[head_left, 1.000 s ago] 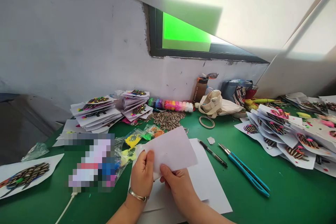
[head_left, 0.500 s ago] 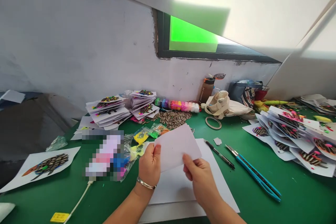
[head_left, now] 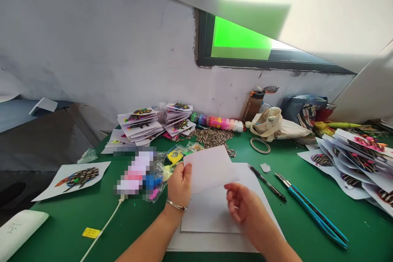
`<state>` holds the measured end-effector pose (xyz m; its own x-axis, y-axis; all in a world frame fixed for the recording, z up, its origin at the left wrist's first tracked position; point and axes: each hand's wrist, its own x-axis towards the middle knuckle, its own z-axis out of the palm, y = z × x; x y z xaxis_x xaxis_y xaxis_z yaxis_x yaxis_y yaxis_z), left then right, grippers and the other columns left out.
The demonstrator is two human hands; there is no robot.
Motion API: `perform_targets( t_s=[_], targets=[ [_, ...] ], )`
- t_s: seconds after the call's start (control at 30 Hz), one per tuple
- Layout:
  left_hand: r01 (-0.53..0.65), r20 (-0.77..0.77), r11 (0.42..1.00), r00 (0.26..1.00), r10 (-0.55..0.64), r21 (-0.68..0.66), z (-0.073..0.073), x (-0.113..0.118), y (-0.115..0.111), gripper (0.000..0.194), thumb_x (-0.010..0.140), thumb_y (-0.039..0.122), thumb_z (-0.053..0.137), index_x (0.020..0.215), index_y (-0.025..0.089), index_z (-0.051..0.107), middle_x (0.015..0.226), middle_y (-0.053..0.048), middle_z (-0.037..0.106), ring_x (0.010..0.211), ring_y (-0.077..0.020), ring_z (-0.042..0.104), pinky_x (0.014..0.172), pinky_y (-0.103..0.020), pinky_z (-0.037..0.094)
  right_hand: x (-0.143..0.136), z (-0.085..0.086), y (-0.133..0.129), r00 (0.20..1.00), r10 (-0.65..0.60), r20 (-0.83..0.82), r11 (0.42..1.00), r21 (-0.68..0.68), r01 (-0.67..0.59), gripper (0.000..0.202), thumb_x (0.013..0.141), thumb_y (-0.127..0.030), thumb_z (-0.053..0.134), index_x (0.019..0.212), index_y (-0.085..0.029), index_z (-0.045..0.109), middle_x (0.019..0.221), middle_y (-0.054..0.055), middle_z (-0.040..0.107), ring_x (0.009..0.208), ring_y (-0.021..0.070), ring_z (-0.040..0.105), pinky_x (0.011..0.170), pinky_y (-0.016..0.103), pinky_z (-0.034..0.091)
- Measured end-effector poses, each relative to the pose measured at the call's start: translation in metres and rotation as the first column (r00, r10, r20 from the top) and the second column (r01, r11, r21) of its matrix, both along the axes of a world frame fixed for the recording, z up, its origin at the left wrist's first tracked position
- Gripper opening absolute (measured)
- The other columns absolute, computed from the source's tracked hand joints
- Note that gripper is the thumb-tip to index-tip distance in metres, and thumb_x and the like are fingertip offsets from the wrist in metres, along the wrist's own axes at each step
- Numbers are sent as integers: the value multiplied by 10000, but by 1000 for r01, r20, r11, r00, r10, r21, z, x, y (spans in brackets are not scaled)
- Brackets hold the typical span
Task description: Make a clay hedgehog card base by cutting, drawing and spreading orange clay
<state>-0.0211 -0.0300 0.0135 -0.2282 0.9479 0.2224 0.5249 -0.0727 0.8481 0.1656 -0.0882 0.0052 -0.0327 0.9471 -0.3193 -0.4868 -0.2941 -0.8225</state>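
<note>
My left hand [head_left: 179, 186], with a silver bracelet at the wrist, pinches the left edge of a small white sheet [head_left: 211, 168] between thumb and fingers. Raised and tilted, that sheet hangs over larger white paper [head_left: 260, 208] lying on the green table. At its lower right is my right hand [head_left: 241, 206], fingers half curled and apart, holding nothing. A black pen [head_left: 267, 183] and tweezers with blue handles [head_left: 316, 213] lie to the right of the paper, near a small white scrap [head_left: 265, 168].
Stacks of seed-decorated cards stand at the back left [head_left: 141, 125] and right [head_left: 346, 159]. Sunflower seeds [head_left: 211, 137], a tape ring [head_left: 260, 145], a bottle [head_left: 253, 106] and a cloth bag [head_left: 273, 125] sit behind. A white cable [head_left: 106, 227] crosses the left.
My right hand has let go of the small sheet and moved slightly right and down, its fingers opening. The view has turned a little to the left.
</note>
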Motion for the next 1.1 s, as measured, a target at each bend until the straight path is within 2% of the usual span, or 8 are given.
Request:
perform_targets(
  t_s=[0.1,0.2,0.27,0.37,0.53,0.7,0.9,1.1],
  targets=[
    [47,33,999,998,-47,-3,0,8,-6,356,859,481,400,616,221,405,514,51,436,496,-129,389,497,-244,277,-33,-1,-5,985,116,124,993,-52,-110,411,690,-553,657,678,-146,609,576,7,525,472,86,388,438,224,216],
    [108,123,994,987,-108,5,-1,14,-13,391,849,514,432,605,214,380,501,63,403,472,-109,365,469,-232,271,-52,-2,-8,969,99,228,995,-52,-90,494,737,-589,599,531,-144,544,486,-9,465,463,82,372,480,238,239],
    [223,272,974,941,-202,-48,-3,15,-15,387,827,577,444,715,206,449,520,68,433,435,-99,386,427,-219,287,-52,-4,-8,964,77,254,997,-27,-72,516,748,-600,582,507,-146,534,471,-16,445,459,81,360,496,245,244],
    [441,532,880,795,-292,-175,-6,14,-14,521,737,663,519,952,191,473,530,81,468,356,-96,421,347,-207,311,-42,-8,-5,966,38,254,999,-8,-37,501,756,-592,583,523,-151,540,502,-12,466,474,86,358,512,250,257],
    [645,707,729,624,-331,-228,-7,15,-13,499,643,600,676,794,147,530,532,42,518,370,-66,439,332,-171,320,-30,-17,-2,961,28,276,999,19,-34,475,790,-570,561,555,-157,567,504,-6,473,507,106,375,533,257,277],
    [675,725,712,588,-359,-195,-4,14,-14,452,635,541,717,763,135,566,505,42,516,368,-62,438,333,-170,325,-31,-22,-3,960,18,280,1000,1,-19,478,779,-570,576,545,-153,577,506,2,486,501,106,372,525,258,269],
    [743,744,647,527,-411,-170,-1,12,-15,446,622,503,745,790,121,588,562,16,552,426,-71,467,384,-182,335,-30,-19,-3,963,6,270,1000,5,-7,493,783,-577,564,516,-164,536,482,-9,443,506,113,369,540,262,278],
    [754,741,616,544,-394,-226,1,11,-16,433,592,486,764,752,122,593,584,-1,580,457,-82,482,423,-195,333,-31,-15,-3,970,-13,242,1000,23,7,485,785,-569,568,518,-166,532,476,-9,428,503,115,368,524,264,274]
  ],
)
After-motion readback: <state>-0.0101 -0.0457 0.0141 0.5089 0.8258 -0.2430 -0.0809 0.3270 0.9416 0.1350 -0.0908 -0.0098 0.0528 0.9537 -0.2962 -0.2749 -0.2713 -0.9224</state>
